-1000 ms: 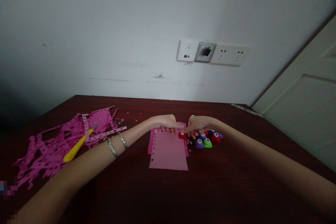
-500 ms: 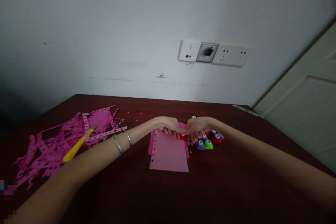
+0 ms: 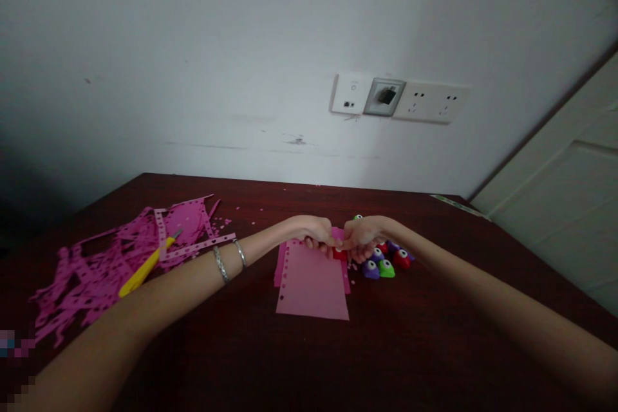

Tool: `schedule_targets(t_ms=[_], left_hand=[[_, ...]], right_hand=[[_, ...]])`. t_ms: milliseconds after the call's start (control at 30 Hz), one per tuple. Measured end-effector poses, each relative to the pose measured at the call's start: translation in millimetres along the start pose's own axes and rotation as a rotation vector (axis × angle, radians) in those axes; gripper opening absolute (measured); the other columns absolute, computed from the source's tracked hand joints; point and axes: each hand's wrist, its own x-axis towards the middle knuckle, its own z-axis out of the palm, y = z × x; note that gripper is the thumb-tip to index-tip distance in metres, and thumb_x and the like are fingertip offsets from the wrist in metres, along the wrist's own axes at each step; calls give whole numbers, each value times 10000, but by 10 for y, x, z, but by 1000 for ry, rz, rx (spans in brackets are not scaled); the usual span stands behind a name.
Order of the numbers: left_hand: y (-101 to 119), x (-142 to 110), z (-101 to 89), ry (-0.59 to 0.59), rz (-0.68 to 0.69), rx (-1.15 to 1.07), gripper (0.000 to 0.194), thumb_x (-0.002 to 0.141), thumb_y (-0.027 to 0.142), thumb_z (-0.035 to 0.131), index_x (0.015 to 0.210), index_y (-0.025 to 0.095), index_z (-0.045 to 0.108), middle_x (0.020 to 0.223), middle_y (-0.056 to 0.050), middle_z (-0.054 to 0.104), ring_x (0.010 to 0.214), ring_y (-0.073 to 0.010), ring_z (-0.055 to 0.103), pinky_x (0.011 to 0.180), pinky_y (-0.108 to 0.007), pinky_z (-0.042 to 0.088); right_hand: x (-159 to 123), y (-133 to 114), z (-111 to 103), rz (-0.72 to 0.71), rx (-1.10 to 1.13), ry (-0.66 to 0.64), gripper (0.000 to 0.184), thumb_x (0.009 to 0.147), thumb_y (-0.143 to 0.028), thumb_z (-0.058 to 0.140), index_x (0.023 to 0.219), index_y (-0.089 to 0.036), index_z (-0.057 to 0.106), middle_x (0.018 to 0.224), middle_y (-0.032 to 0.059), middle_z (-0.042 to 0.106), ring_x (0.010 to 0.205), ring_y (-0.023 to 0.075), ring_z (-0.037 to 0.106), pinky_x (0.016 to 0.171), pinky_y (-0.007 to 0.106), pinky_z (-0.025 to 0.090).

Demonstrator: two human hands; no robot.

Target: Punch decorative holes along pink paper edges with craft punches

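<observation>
A light pink sheet of paper (image 3: 313, 286) lies on darker pink sheets (image 3: 279, 273), with small punched holes down its left edge. At its upper right edge sits a small red craft punch (image 3: 340, 254), partly covered by my fingers. My left hand (image 3: 316, 232) is closed, its thumb on the punch and its curled fingers over the paper. From the other side my right hand (image 3: 362, 238) closes on the same punch, thumb meeting thumb. Beside it are more craft punches: a purple one (image 3: 371, 270), a green one (image 3: 387, 268) and a red one (image 3: 402, 259).
A tangled heap of pink paper strips (image 3: 96, 277) covers the table's left side, with a yellow-handled cutter (image 3: 145, 271) on it. Small pink paper bits (image 3: 224, 224) lie scattered nearby. Behind the dark red table (image 3: 309, 367) rises a white wall with sockets (image 3: 429, 102).
Both hands stay at the red craft punch with almost the same grip. The whole view has shifted slightly; the sheet and the heap look unmoved on the table.
</observation>
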Motion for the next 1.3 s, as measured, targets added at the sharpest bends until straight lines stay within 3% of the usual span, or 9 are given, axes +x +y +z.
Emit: schedule_targets(t_ms=[267, 533, 900, 1033, 1167, 1300], left_hand=[[-11, 8, 13, -13, 0, 15, 222, 724, 323, 561, 648, 136, 654, 510, 11, 436, 406, -59, 303, 413, -235, 214], [-34, 15, 9, -30, 2, -26, 241, 748, 320, 547, 665, 120, 654, 510, 17, 415, 403, -52, 296, 400, -226, 207], [-100, 76, 15, -35, 19, -72, 264, 735, 364, 570, 629, 135, 649, 503, 5, 416, 408, -60, 291, 393, -229, 201], [-13, -10, 17, 14, 2, 13, 242, 728, 339, 559, 634, 129, 636, 500, 11, 435, 404, -57, 313, 404, -227, 230], [98, -104, 24, 92, -1, 97, 230, 719, 295, 553, 570, 122, 576, 505, 12, 467, 410, -58, 361, 421, -227, 260], [164, -131, 33, 91, -4, 179, 262, 723, 335, 564, 562, 128, 565, 481, 23, 455, 392, -59, 351, 423, -235, 264]], right_hand=[[44, -50, 41, 4, -92, 54, 364, 836, -254, 518, 501, -115, 496, 417, -21, 500, 333, 35, 410, 364, 156, 338], [37, -119, -4, 33, -176, 0, 307, 838, -137, 457, 538, -110, 519, 385, -42, 453, 306, 27, 374, 356, 146, 324], [3, -172, 8, 25, -238, 27, 255, 810, -169, 497, 570, -122, 567, 372, -37, 443, 327, 46, 406, 340, 148, 309], [0, -173, 9, 28, -247, 49, 222, 800, -153, 480, 629, -109, 614, 382, -28, 462, 332, 48, 404, 346, 152, 319], [17, -147, 6, 40, -271, 69, 242, 768, -179, 518, 569, -80, 613, 388, -12, 479, 315, 45, 374, 336, 169, 295], [-22, -124, 26, 23, -273, 122, 258, 759, -238, 531, 572, -83, 617, 399, -15, 484, 318, 46, 374, 336, 174, 281]])
